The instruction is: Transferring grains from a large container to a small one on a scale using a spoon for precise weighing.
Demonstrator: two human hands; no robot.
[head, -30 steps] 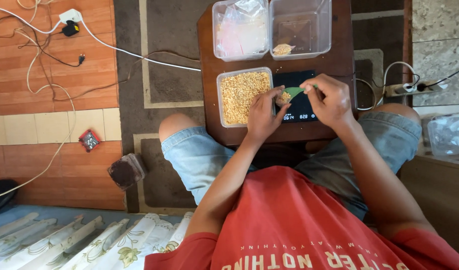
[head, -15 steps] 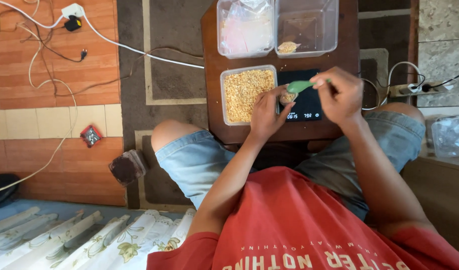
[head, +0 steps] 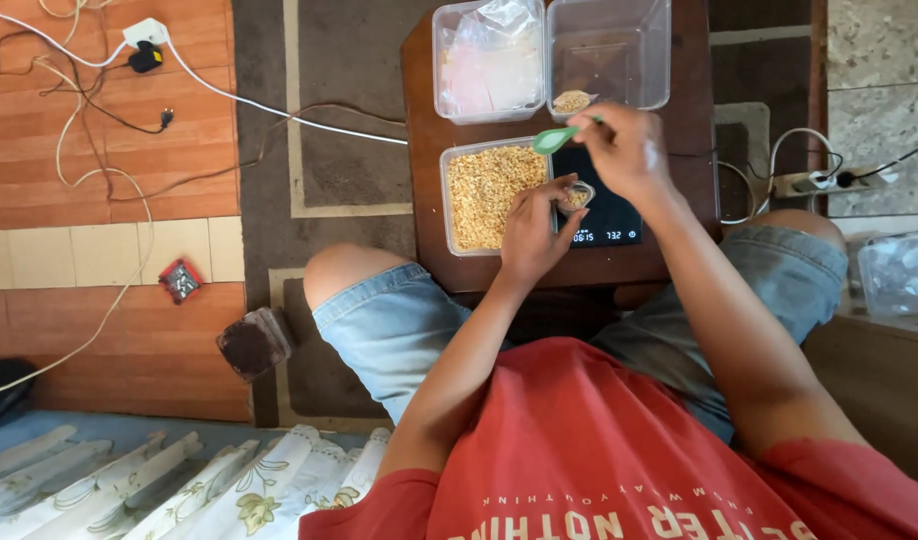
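Conceivably, grains could be spilled onto the black scale (head: 607, 215) if the green spoon (head: 557, 138), pinched by the right hand (head: 624, 150), is tipped beyond the small bag (head: 576, 195) gripped by the left hand (head: 532, 228).

Black flat scale screen (head: 607, 215) on brown table, pale digits lit along near edge, half hidden under hands; clear plastic bags (head: 491, 60) heaped in far-left tub (head: 441, 70)

Three clear plastic tubs (head: 489, 60); one green spoon (head: 553, 140); one black scale (head: 609, 205); two hands (head: 531, 232).
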